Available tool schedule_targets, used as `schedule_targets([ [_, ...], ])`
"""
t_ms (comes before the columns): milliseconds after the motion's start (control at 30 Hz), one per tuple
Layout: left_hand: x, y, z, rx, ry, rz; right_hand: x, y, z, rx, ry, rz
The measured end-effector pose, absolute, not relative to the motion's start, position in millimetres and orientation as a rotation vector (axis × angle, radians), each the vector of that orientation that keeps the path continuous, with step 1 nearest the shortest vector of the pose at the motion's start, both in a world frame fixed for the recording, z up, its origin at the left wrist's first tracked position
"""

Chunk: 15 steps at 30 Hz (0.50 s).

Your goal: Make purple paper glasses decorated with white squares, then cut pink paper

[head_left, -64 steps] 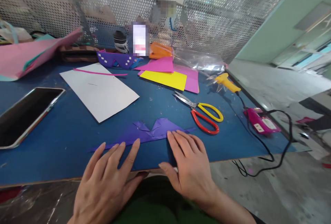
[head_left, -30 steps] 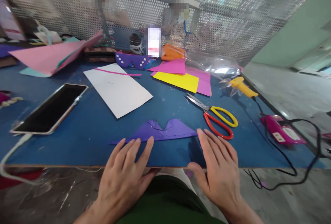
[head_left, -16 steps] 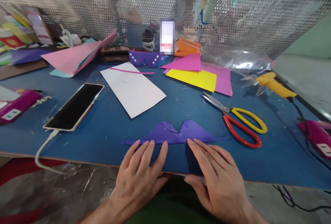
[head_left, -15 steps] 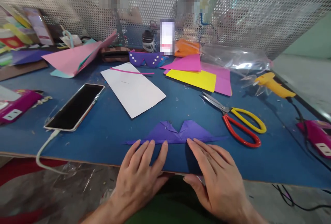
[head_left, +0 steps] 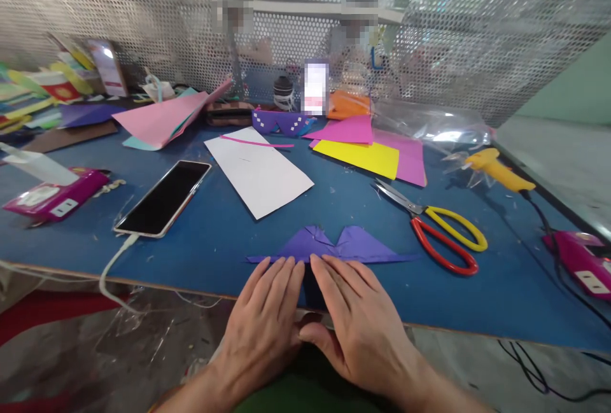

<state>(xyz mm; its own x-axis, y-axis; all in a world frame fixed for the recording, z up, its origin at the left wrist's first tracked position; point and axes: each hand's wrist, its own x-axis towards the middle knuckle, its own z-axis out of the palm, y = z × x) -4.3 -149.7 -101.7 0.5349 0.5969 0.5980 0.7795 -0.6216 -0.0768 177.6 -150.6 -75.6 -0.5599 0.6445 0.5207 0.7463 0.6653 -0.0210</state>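
Observation:
A folded purple paper piece [head_left: 363, 246] lies flat near the table's front edge, with two raised peaks and a notch between them. Along its lower folded strip rest the fingertips of my left hand [head_left: 267, 311], laid flat and close together. My right hand [head_left: 358, 317] presses its fingertips on the same strip, just right of the left hand, thumb stretched toward it. Neither hand grips anything. To the right lie scissors [head_left: 422, 209] with one yellow and one red handle, blades slightly apart.
Beyond the hands lie a white sheet [head_left: 262, 177] with a pink strip, a phone [head_left: 165, 200] on a cable, and yellow paper [head_left: 356, 155]. Decorated purple paper glasses [head_left: 279, 123] stand at the back. A yellow glue gun [head_left: 499, 170] lies right; a perforated metal screen [head_left: 157, 31] rises behind.
My right hand has slid left along the folded strip, closer to my left hand. My left fingers have drawn together. The camera view has shifted slightly.

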Motion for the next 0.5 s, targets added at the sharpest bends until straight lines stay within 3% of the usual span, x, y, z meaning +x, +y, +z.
schedule_targets([
  [500, -7.8, -147.8, -99.9, -2.424, -1.112, -0.681, 176.3, -152.6, -75.8, -1.096, -2.440, -0.262],
])
